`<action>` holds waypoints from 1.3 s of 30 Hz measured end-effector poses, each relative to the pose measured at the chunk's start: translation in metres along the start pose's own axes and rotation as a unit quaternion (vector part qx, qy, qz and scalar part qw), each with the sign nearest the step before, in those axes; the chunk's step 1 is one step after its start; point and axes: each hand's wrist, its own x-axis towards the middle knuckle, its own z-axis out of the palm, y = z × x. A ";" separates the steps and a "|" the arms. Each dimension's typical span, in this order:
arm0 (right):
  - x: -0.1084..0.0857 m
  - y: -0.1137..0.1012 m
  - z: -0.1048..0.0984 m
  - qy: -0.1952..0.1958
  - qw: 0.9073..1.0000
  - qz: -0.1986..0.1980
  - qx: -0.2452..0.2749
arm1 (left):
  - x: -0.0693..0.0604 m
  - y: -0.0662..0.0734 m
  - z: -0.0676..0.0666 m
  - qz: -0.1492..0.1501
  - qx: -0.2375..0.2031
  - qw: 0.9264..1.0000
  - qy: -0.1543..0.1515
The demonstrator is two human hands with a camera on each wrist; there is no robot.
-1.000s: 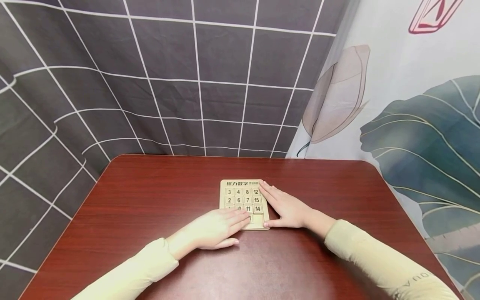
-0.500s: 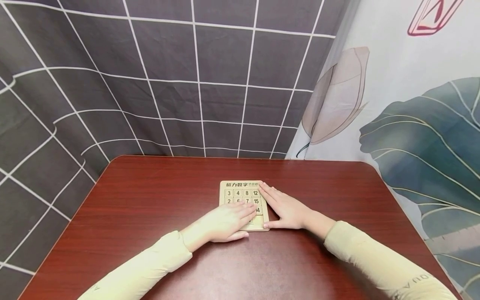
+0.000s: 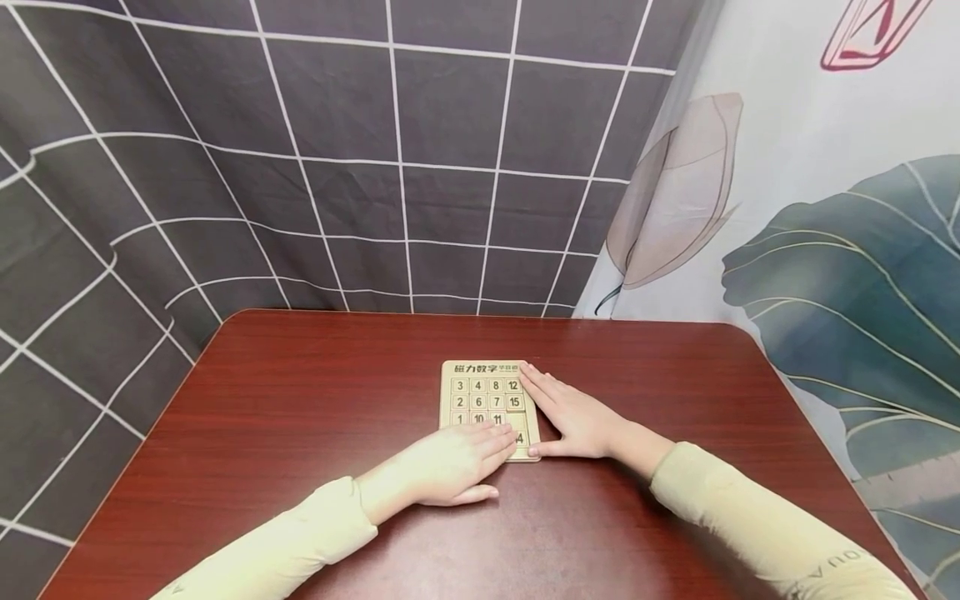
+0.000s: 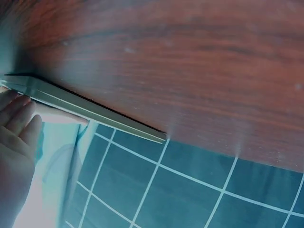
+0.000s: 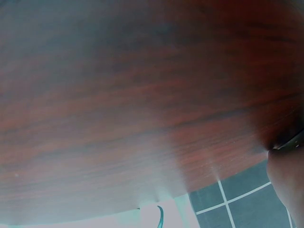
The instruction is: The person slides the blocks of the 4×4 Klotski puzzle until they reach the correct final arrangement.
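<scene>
A pale number sliding puzzle (image 3: 446, 400) lies flat on the table, with black characters along its top edge. Number tiles in rows fill it; a gap shows at the right of the third row, above the 14 tile (image 3: 520, 438). My left hand (image 3: 453, 462) lies over the lower rows with straight fingers, fingertips beside the 14, hiding most of the bottom row. Along the puzzle's right edge rests my right hand (image 3: 573, 417), fingers straight at the upper corner and thumb at the lower corner. The left wrist view shows the puzzle's side edge (image 4: 95, 111) beside the left fingers.
The reddish-brown wooden table (image 3: 337, 375) has rounded far corners. Behind it hangs a dark grey curtain (image 3: 450, 200) with a white grid. A pale leaf-patterned curtain (image 3: 810, 275) hangs at the right.
My left hand moved up and right over the tiles, then back down a little. The 14 tile has slid down into the bottom right corner. My right hand stayed in place.
</scene>
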 end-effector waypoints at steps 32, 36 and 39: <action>0.001 0.001 0.002 -0.004 1.000 0.006 0.001 | 0.016 -0.023 0.004 -0.044 -0.049 0.998 -0.017; 0.001 0.000 0.001 -0.003 1.000 0.006 0.002 | 0.013 -0.016 0.005 -0.039 -0.063 0.997 -0.006; 0.000 0.000 0.001 -0.001 1.000 0.004 0.002 | 0.012 -0.013 0.006 -0.038 -0.063 0.997 0.001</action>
